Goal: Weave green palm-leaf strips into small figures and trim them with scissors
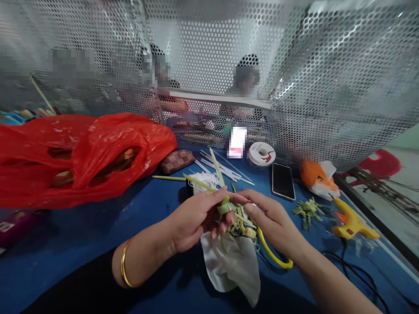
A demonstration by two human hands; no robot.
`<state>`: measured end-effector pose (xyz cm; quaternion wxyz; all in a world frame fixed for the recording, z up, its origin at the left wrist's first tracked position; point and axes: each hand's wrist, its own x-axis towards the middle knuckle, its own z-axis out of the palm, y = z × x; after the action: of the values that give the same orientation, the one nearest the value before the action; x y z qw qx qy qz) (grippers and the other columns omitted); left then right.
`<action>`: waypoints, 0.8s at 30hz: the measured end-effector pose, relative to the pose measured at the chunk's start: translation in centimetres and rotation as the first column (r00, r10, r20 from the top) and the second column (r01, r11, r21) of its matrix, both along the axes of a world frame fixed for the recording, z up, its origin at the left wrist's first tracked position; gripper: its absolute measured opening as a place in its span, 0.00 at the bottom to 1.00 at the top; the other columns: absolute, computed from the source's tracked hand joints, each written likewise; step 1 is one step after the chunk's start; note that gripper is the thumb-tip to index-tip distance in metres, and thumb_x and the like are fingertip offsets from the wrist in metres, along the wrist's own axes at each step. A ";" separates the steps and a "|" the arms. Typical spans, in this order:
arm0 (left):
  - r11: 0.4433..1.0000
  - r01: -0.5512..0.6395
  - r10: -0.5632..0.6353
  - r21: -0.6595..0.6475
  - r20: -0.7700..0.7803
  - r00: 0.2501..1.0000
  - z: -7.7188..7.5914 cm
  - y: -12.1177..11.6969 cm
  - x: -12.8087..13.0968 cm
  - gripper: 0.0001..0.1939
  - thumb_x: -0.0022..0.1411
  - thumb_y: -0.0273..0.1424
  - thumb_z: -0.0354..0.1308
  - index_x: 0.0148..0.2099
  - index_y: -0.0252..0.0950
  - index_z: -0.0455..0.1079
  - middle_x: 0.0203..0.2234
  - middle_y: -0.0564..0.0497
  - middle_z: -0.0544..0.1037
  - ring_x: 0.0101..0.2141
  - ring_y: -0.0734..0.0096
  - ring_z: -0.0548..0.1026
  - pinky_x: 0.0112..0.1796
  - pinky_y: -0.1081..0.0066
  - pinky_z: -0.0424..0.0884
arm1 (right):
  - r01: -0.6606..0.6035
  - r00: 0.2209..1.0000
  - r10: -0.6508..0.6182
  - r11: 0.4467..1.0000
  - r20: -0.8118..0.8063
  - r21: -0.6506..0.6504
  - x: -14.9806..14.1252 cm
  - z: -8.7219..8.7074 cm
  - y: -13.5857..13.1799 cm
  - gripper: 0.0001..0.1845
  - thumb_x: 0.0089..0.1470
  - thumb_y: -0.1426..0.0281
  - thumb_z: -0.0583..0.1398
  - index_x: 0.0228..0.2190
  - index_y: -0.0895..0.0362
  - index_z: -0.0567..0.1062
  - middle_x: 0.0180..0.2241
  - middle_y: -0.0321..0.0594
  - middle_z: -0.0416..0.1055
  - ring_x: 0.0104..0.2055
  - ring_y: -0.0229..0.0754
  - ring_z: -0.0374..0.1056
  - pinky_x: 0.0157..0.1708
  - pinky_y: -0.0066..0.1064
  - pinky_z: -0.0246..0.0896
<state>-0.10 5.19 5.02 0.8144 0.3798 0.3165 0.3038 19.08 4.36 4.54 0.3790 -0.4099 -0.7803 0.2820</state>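
Note:
Both my hands meet over the blue table [81, 244], closed on a small woven bundle of green and pale-yellow leaf strips [233, 213]. My left hand [193, 218], with a gold bangle on its wrist, pinches the bundle from the left, and a long strip [200, 183] sticks out up-left from it. My right hand [273, 222] grips the same bundle from the right with thumb and fingers pressed together. A white plastic bag [234, 266] hangs under the bundle, and a yellow scissor handle [273, 257] lies below my right hand.
A big red plastic bag [81, 157] fills the left. Loose strips [222, 168], a tape roll [261, 153], a dark phone [283, 180], an orange-and-white object [319, 178], green scraps [307, 210] and a yellow glue gun [352, 222] lie beyond. A perforated metal screen [327, 87] stands behind, people past it.

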 end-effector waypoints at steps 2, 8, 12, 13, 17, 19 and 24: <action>1.000 0.015 -0.016 0.011 0.027 1.000 -0.1 0.1 -0.1 0.22 0.64 0.45 0.53 0.46 0.32 0.74 0.22 0.53 0.70 0.19 0.80 0.66 0.17 0.79 0.56 | -0.038 0.999 0.038 0.999 0.027 0.012 -0.1 -0.3 0.2 0.13 0.62 0.65 0.53 0.28 0.54 0.73 0.27 0.36 0.71 0.31 0.41 0.67 0.37 0.35 0.62; 0.997 -0.041 0.044 -0.065 0.054 0.998 -0.1 0.3 0.1 0.17 0.62 0.43 0.56 0.38 0.32 0.73 0.21 0.53 0.70 0.17 0.83 0.63 0.17 0.80 0.50 | 0.008 0.995 -0.021 0.991 0.103 0.133 0.7 -0.5 0.5 0.12 0.62 0.69 0.54 0.28 0.55 0.71 0.23 0.35 0.66 0.28 0.40 0.63 0.31 0.33 0.58; 0.992 -0.056 0.062 -0.109 0.050 0.997 0.0 0.3 0.2 0.16 0.62 0.42 0.56 0.34 0.32 0.71 0.19 0.54 0.69 0.17 0.85 0.60 0.18 0.80 0.46 | 0.023 0.975 -0.098 0.936 0.199 0.351 1.0 -0.3 0.7 0.11 0.62 0.72 0.54 0.28 0.55 0.70 0.25 0.36 0.68 0.30 0.40 0.64 0.37 0.36 0.59; 0.992 -0.054 0.060 -0.112 0.048 0.997 0.0 0.3 0.2 0.16 0.62 0.42 0.56 0.34 0.32 0.71 0.19 0.54 0.68 0.16 0.85 0.58 0.18 0.80 0.45 | 0.031 0.970 -0.122 0.920 0.210 0.392 1.0 -0.3 0.7 0.10 0.61 0.73 0.55 0.28 0.55 0.70 0.25 0.36 0.68 0.30 0.40 0.64 0.39 0.37 0.59; 0.992 -0.056 0.060 -0.110 0.035 0.998 -0.2 0.3 0.2 0.16 0.62 0.42 0.56 0.34 0.32 0.71 0.18 0.55 0.67 0.16 0.85 0.58 0.18 0.80 0.45 | 0.082 0.953 -0.206 0.883 0.223 0.462 1.0 -0.3 0.9 0.10 0.61 0.73 0.56 0.27 0.55 0.71 0.25 0.35 0.72 0.29 0.39 0.66 0.45 0.38 0.58; 0.990 -0.086 0.088 -0.111 0.020 0.996 -0.2 0.4 0.2 0.17 0.62 0.43 0.56 0.34 0.32 0.71 0.18 0.55 0.68 0.16 0.84 0.60 0.18 0.79 0.46 | 0.099 0.944 -0.232 0.877 0.233 0.470 1.0 -0.5 0.9 0.10 0.61 0.73 0.55 0.28 0.55 0.72 0.26 0.35 0.73 0.30 0.39 0.68 0.47 0.39 0.58; 0.978 -0.206 0.206 -0.036 0.015 0.978 -0.1 0.5 0.1 0.15 0.62 0.42 0.57 0.37 0.33 0.73 0.24 0.52 0.73 0.24 0.78 0.71 0.19 0.79 0.51 | 0.318 0.900 -0.433 0.732 0.052 0.603 0.3 -1.0 -0.1 0.05 0.58 0.73 0.58 0.37 0.57 0.74 0.37 0.46 0.73 0.44 0.49 0.68 0.44 0.41 0.59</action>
<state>-0.01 5.71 4.89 0.7879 0.3281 0.3517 0.3846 19.41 4.29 3.55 0.4591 -0.4489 -0.7610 -0.0925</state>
